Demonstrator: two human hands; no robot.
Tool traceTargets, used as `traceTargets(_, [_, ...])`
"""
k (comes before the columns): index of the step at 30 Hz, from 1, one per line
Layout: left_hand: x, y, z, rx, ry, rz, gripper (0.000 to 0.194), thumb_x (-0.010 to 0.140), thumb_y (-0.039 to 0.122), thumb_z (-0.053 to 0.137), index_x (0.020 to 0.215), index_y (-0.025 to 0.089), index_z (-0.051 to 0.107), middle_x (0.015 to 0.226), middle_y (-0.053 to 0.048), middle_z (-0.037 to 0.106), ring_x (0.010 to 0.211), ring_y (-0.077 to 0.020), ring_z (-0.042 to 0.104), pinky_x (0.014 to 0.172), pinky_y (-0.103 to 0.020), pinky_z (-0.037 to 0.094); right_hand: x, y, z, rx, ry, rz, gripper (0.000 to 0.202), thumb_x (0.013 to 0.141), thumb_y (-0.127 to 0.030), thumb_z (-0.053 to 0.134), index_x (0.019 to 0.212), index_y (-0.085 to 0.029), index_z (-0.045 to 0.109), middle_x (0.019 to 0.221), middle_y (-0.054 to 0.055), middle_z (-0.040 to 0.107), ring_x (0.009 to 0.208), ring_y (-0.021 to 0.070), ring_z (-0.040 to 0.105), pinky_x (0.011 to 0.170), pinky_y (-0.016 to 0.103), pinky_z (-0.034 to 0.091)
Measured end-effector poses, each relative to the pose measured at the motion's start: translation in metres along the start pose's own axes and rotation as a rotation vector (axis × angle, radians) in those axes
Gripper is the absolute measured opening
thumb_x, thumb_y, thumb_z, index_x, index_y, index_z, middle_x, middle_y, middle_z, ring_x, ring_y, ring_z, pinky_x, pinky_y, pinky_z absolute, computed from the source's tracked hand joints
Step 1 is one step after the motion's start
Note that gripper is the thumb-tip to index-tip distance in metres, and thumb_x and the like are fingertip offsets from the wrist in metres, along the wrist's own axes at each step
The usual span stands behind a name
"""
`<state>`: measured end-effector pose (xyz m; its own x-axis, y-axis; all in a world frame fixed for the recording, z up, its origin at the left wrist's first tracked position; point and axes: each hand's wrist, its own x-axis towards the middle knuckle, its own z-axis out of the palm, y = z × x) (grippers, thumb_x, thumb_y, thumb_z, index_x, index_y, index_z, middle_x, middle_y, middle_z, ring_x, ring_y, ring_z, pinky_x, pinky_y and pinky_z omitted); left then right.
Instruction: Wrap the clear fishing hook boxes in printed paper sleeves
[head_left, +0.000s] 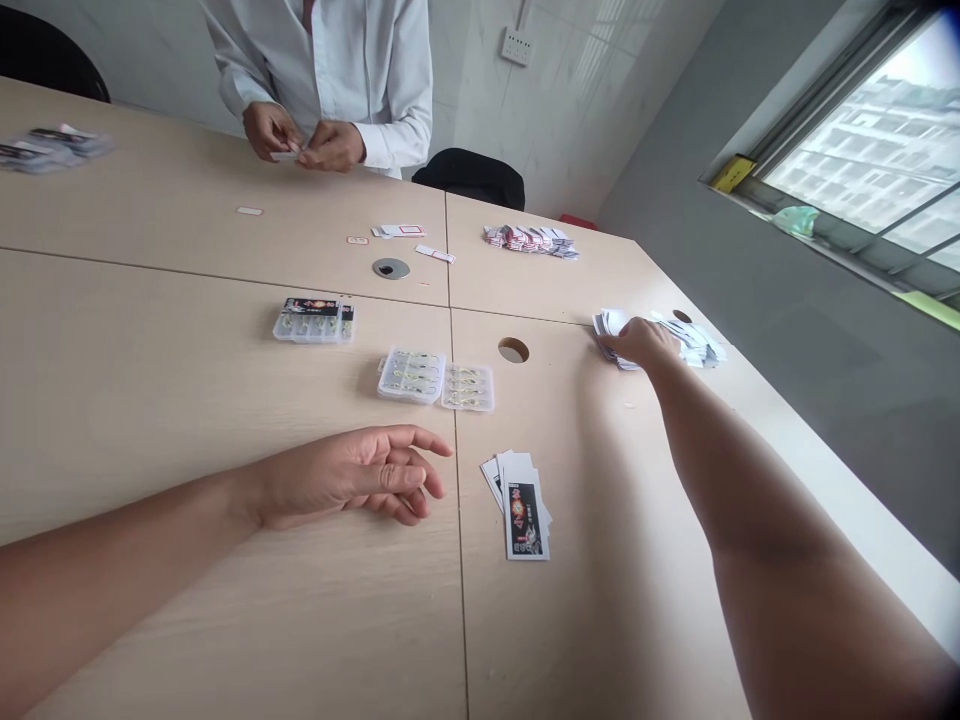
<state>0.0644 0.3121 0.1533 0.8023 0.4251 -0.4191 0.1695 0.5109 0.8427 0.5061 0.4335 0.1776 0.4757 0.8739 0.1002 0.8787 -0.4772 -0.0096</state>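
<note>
Near the right edge of the wooden surface (pixel 337 620), we have our right hand (pixel 649 342) on a pile of white paper slips (pixel 700 348), which shows on both sides of it; our thumb touches the slips, but most fingers are hidden, so we cannot tell whether they grip any. Our left hand (pixel 349 482) is closer to the near edge, its fingers apart and loosely curled, just left of a fanned stack of printed cards (pixel 526 520) whose top one is mostly black. Further from the near edge we see two clear compartment boxes of hook-like pieces (pixel 411 375) side by side and, toward the left edge, two overlapping labelled boxes (pixel 313 325). Beyond our right hand, a pile of red-edged papers (pixel 531 241) lies near the far right corner, with a few small labels (pixel 399 231) further left, past a metal cable grommet (pixel 391 268). At the far edge, a co-worker in a white shirt (pixel 337 75) pinches a small pale piece in both hands, and by the left end of that edge we find a blurred group of clear packs (pixel 52 150)
</note>
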Motion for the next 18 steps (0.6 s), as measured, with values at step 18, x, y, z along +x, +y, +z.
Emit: traceTargets(18, [-0.002, 0.002, 0.018, 0.371, 0.156, 0.16, 0.028, 0.096, 0.045, 0.063, 0.112, 0.022, 0.063, 0.109, -0.005, 0.069, 0.086, -0.0163, 0.067, 0.076, -0.032, 0.061, -0.218, -0.029, -0.019, 0.484, -0.458, -0.763, 0.05, 0.085, -0.045, 0.073, 0.131, -0.029, 0.065, 0.142, 0.009, 0.062, 0.128, 0.0305, 0.06, 0.104, 0.048, 0.054])
